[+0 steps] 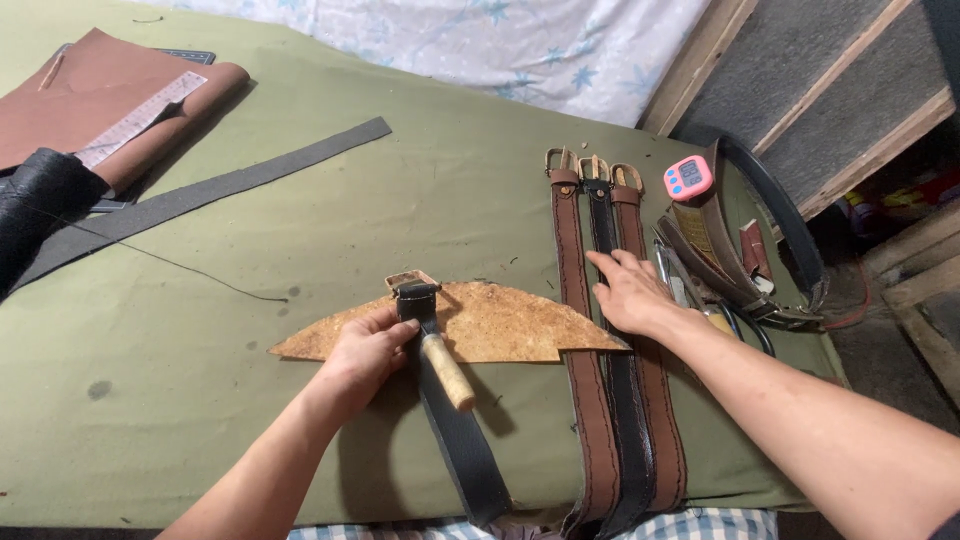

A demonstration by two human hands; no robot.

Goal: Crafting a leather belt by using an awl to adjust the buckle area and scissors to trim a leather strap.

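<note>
My left hand (365, 352) grips the black belt (455, 430) near its buckle on the cork board (500, 322) (keep it pinned flat); my right hand (628, 292) lies open on the finished belts (620, 400).

Left hand (365, 350): pressing black belt (455, 430) near buckle (411, 282) on cork board (480, 322) | Right hand (628, 292): flat on three finished belts (615, 400) | Surface: green cloth (200, 360)

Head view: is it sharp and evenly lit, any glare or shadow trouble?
Head view: mostly sharp and softly lit; a shadow falls beside the left hand on the olive-green cloth table; the right hand on three stitched leather belts is clear; no glare; the right edge goes dark.
</note>
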